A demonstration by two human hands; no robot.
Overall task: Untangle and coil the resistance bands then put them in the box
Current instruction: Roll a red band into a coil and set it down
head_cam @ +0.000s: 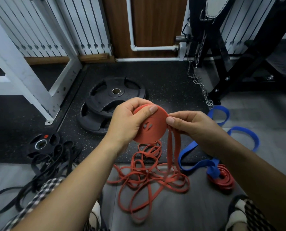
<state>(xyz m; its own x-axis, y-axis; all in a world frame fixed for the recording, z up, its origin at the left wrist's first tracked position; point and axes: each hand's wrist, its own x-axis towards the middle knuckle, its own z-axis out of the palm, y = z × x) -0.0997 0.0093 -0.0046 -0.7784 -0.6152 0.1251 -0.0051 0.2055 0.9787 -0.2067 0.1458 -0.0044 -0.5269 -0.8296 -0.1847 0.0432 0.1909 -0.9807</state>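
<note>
The half-wound orange coil (157,134) is clamped dead centre by the left hand (125,120), its tail (169,145) is pinched at three o'clock by the right hand (194,125), and the wraps could be sprung loose if the floor tangle (147,177) at six o'clock gets snagged.

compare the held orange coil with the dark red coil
The orange coil is held in the left hand; the dark red coil lies on the floor. The orange coil trails loose band; the dark red coil looks fully wound. A blue band crosses the dark red coil, not the orange coil. Both are flat spirals.
</note>
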